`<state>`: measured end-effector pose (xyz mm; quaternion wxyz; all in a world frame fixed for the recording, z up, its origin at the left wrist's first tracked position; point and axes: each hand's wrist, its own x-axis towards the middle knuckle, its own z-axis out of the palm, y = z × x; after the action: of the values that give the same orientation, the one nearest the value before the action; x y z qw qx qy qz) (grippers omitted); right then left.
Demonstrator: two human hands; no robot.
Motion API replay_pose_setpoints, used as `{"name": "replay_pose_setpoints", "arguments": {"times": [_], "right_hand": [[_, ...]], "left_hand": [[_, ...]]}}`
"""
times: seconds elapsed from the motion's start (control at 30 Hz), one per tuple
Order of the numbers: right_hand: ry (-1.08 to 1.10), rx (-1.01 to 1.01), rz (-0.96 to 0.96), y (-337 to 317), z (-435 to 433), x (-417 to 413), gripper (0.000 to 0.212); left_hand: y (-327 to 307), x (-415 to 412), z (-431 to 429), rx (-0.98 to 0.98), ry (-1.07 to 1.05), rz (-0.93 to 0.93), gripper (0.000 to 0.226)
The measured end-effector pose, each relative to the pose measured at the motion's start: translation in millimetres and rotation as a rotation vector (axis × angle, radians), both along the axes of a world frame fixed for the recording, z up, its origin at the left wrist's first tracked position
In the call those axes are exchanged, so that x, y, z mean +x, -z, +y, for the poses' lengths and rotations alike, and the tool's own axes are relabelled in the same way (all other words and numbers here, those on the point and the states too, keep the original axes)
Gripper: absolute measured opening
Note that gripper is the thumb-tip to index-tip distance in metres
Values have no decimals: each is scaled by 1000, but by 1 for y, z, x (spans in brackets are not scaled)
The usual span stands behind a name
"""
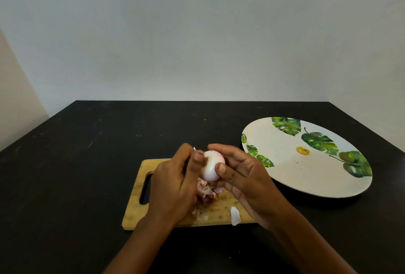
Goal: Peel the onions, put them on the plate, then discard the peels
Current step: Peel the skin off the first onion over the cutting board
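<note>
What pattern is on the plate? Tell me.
The plate is white with green leaves and a yellow spot; head view.

Left hand (173, 186) hides much of the peels (206, 191).

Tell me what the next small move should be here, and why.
Likely the left hand tugs away the last pinkish scrap it pinches at the end of the onion, while the right hand holds it over the cutting board. The rest of the onion looks bare and glossy, and the plate holds nothing yet.
</note>
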<state>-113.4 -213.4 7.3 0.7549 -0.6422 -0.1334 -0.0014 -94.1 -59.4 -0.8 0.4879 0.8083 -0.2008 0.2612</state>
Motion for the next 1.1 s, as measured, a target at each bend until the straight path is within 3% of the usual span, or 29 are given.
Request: {"name": "replay_pose_setpoints", "arguments": {"times": [0.1, 0.23, 0.4, 0.47, 0.63, 0.77, 1.0, 1.1], "right_hand": [[31, -83, -2, 4, -1, 2, 37], [79, -199, -65, 5, -2, 4, 41], [103, -281, -112, 7, 1, 3, 39], [101, -240, -82, 6, 0, 3, 40], [27, 32, 55, 0, -3, 0, 42], [58, 134, 112, 1, -5, 3, 43], [127, 24, 49, 2, -4, 4, 47], [163, -73, -6, 2, -1, 2, 47]], "left_hand": [[3, -1, -5, 103, -6, 7, 51], [6, 4, -3, 27, 49, 88, 43], [6, 10, 5, 166, 21, 94, 40], [4, 8, 3, 79, 45, 97, 29], [-16, -3, -4, -365, 163, 274, 43], [-22, -6, -3, -511, 182, 323, 39], [-15, -3, -3, -267, 117, 172, 38], [-11, -3, -4, -166, 86, 105, 26]]}}
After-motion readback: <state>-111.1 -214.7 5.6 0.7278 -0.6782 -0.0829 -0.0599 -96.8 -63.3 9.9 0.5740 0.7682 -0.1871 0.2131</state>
